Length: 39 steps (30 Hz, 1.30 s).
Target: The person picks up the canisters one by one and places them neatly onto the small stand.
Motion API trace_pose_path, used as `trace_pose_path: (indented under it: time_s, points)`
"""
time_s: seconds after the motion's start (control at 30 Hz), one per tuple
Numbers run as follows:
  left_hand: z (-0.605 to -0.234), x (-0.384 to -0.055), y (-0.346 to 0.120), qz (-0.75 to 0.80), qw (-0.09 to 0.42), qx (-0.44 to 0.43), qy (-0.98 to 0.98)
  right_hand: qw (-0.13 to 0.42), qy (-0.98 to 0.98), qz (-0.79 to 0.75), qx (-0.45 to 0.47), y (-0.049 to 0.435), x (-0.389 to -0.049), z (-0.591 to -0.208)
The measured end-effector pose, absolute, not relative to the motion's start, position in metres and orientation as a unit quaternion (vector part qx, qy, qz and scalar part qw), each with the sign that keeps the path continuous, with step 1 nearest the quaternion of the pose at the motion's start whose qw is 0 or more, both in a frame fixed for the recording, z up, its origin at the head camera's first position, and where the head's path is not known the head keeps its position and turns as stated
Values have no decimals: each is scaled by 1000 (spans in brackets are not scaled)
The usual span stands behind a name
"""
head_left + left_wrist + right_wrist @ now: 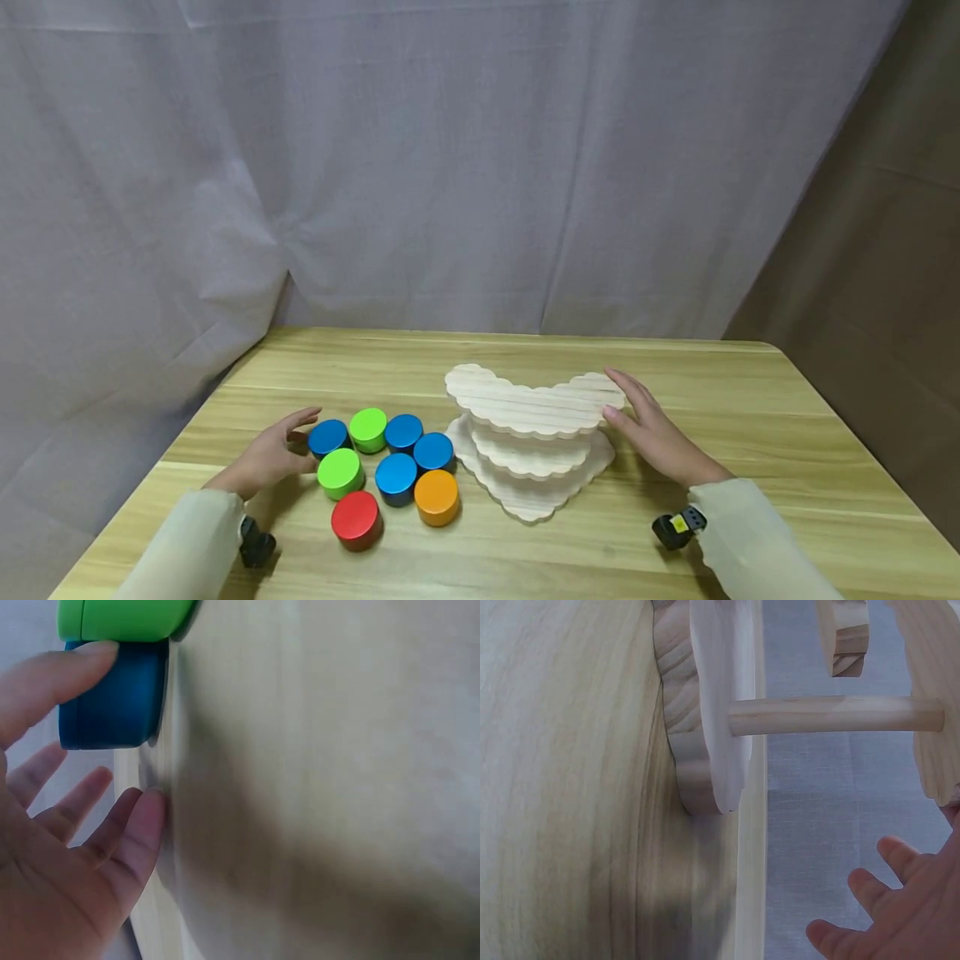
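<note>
My left hand (270, 454) is beside the leftmost blue round block (328, 438), fingers spread and loosely bent around its outer side, gripping nothing. In the left wrist view the thumb overlaps that blue block (112, 697), while the other fingers stand apart from it. My right hand (660, 433) is at the right end of a pale wooden tiered stand (536, 404) with scalloped edges. Its thumb and forefinger rest against the top tier's end; several fingers stretch out freely in the right wrist view. A wooden dowel (832, 716) joins the tiers.
Near the blue block sit two green blocks (340, 473), more blue blocks (396, 478), an orange one (437, 497) and a red one (357, 520). All stand on the wooden table (540, 567), left of the stand. A grey curtain (450, 167) hangs behind.
</note>
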<state>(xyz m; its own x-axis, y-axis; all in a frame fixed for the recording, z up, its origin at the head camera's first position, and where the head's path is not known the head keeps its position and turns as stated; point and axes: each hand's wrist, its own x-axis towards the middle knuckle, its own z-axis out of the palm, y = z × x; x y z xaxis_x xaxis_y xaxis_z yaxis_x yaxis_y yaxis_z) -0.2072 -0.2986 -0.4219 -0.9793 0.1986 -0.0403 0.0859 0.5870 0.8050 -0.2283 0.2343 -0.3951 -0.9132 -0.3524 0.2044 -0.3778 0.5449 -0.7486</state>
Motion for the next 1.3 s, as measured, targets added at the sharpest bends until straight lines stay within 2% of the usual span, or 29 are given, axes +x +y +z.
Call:
trace_pose_path:
  time_s: [0.43,0.7,0.97,1.3]
  points:
    - [-411,-220,-291,430,132,89,888,5,-875,436,210,237,-228,-398]
    - [-410,-224,-287,403,143,69,902,5,-874,439,205,236,-225,-395]
    - [-409,-226,-287,405,128,71,903,1,-869,449,206,235,-227,-396]
    - [-416,-224,-292,433,68,73,896,-1,-869,450,206,233,-229,-399]
